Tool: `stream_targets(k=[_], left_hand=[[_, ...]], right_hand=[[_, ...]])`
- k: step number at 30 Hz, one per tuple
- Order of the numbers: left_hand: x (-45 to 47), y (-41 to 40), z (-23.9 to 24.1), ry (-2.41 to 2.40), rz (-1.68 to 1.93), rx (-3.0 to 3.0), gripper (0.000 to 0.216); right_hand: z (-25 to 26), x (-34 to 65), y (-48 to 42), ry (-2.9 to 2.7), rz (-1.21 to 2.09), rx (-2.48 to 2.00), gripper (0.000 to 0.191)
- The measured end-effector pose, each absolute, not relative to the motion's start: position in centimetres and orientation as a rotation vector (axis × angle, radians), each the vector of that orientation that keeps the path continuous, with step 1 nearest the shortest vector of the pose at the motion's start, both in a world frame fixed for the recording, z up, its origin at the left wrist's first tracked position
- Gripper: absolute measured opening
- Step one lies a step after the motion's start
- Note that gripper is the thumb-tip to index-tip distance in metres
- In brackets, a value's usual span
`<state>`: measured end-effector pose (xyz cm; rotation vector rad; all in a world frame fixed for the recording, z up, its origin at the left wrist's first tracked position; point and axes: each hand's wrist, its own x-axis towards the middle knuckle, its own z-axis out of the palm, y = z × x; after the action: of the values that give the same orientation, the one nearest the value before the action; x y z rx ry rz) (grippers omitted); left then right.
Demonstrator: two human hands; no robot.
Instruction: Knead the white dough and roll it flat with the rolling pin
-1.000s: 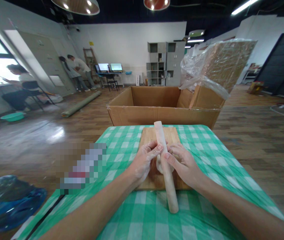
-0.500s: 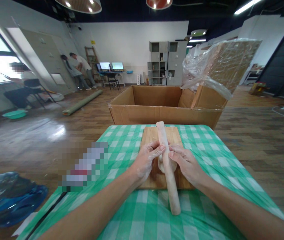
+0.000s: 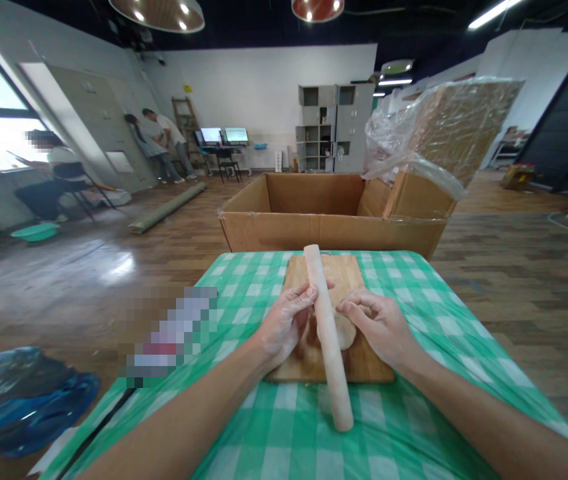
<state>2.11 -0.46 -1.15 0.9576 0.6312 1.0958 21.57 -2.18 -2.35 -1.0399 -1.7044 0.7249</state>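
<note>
A long, pale wooden rolling pin slants over a wooden cutting board, its near end past the board's front edge. My left hand is closed around the pin's upper middle, thumb on top and fingers partly hidden behind it. Under and just right of the pin lies a flat, round piece of dough. At its upper right edge, the thumb and fingertips of my right hand are pinched together on the dough. Both hands look dusted with flour.
A green-and-white checked tablecloth covers the table. Beyond its far edge stands a large open cardboard box. On the left are a blurred-out object with a black cord and a blue plastic bag. Several people are in the background.
The rolling pin has shifted left with my left hand, uncovering more of the dough. My right hand has come away from the pin and sits slightly further right.
</note>
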Motion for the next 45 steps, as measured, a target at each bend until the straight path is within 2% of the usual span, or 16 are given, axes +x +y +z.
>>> stream_targets(k=[8,13,17,23,27,35,41,45], left_hand=[[1.1,0.1,-1.4,0.609,1.097,0.899,0.034],[1.3,-0.3,-1.0,0.608,1.104,0.875,0.037],[1.4,-0.6,-0.7,0.613,1.103,0.849,0.038],[1.4,-0.7,-0.8,0.619,1.096,0.84,0.035],[1.6,-0.9,-0.6,0.611,1.1,0.863,0.032],[2.2,-1.4,-0.7,0.561,1.099,1.015,0.025],[1.8,-0.8,-1.6,0.773,1.192,1.371,0.034],[1.3,-0.7,-1.6,1.099,1.052,1.835,0.037]], right_hand=[[-2.8,22.3,-2.1,-2.059,0.342,-1.012,0.009],[-3.4,22.3,-2.1,-2.212,0.062,-1.065,0.012],[-2.8,22.0,-2.8,-2.232,-0.011,-1.086,0.02],[-2.5,22.0,-3.2,-2.186,0.046,-1.085,0.024],[-2.4,22.0,-3.3,-2.121,0.129,-1.05,0.036],[-0.9,20.6,-4.8,-2.054,0.594,-1.014,0.027],[-1.0,20.1,-5.2,-1.694,1.079,-0.954,0.022],[-0.2,23.2,-2.4,-1.41,0.926,-1.122,0.029]])
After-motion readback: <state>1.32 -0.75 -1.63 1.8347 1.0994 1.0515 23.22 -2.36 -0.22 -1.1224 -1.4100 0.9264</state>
